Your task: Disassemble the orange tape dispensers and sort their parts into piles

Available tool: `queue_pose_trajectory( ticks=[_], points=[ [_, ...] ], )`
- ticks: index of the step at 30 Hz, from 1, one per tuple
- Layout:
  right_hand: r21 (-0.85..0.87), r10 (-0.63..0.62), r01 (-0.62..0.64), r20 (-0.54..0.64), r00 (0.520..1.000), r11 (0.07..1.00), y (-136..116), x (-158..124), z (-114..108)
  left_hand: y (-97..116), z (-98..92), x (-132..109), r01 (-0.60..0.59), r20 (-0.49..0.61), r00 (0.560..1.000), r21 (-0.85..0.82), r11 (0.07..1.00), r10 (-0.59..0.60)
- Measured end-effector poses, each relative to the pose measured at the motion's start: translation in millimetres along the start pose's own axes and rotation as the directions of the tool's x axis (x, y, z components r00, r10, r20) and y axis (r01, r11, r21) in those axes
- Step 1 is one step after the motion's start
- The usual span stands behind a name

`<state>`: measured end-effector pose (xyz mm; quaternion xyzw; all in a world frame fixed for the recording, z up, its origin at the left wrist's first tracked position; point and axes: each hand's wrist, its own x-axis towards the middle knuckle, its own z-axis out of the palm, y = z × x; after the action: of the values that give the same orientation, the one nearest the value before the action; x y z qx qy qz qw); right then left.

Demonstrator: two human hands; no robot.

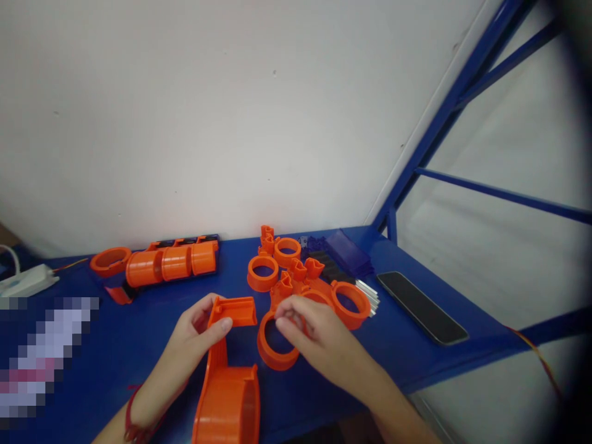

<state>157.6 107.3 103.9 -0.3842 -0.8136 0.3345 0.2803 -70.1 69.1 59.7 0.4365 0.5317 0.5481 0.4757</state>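
Note:
My left hand (198,330) grips an orange plastic frame (210,364), thumb across its upper end, where a short flat arm sticks out to the right. A wide round drum forms the frame's lower end, partly cut off by the bottom of the view. My right hand (314,327) is closed, thumb and fingers curled together; whatever is between them, if anything, is hidden. It hovers over or touches an orange ring-ended part (277,361) on the blue table. Behind it lie more orange ring parts (263,274) with notched clips, some covered by my fingers.
Dark blue plates (349,253), black strips (326,265) and silver metal strips (367,296) lie right of the orange parts. A phone (423,307) rests farther right. At left stand a row of orange drums (173,264) and a white power strip (28,280). Blue bars (504,194) border the right.

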Motion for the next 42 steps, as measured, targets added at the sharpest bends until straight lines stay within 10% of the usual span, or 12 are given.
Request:
queue_pose_trajectory(
  ticks=[11, 19, 30, 42],
  points=[
    [0.005, 0.027, -0.028, 0.112, 0.993, 1.000, -5.7, -7.8, 33.2, -3.7, -1.9, 12.7, 0.108, -0.156, 0.982, -0.025, 0.994, -0.110],
    [-0.146, -0.218, 0.257, 0.242, 0.946, 0.955, -14.3, -11.0, 41.8, -8.3, 2.2, 18.9, 0.159, -0.056, 0.986, 0.001, 0.987, -0.159],
    [-0.196, -0.536, 0.526, 0.001, 0.844, 0.828, -2.0, -13.2, 84.5, -15.6, 1.0, 21.1, -0.015, -0.016, 1.000, 0.367, 0.930, 0.023],
    [-0.221, -0.499, 0.482, -0.025, 0.866, 0.848, -5.5, -11.7, 91.9, -10.8, -1.7, 13.7, -0.143, 0.031, 0.986, 0.657, 0.740, 0.163]
  ],
)
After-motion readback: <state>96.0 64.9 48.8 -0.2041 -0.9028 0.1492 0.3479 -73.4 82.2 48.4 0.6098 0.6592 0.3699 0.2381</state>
